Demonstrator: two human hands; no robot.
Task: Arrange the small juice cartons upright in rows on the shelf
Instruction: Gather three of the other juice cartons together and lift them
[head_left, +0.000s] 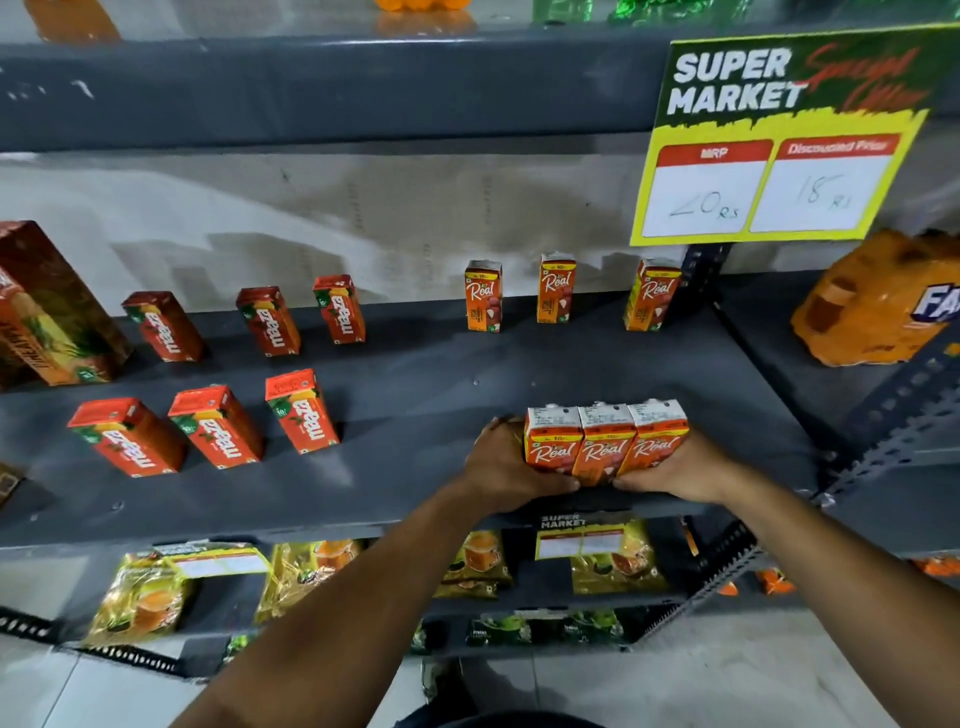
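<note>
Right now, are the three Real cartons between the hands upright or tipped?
Upright. The three Real cartons show tops up and logos level, pressed side by side between the left hand and right hand.

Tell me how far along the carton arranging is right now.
Done: six red Maaza cartons stand upright in two rows of three, and three Real cartons stand spaced along the back of the shelf. In hand: the left hand and right hand squeeze three more Real cartons together near the front edge. Left: spacing those three into a front row.
</note>
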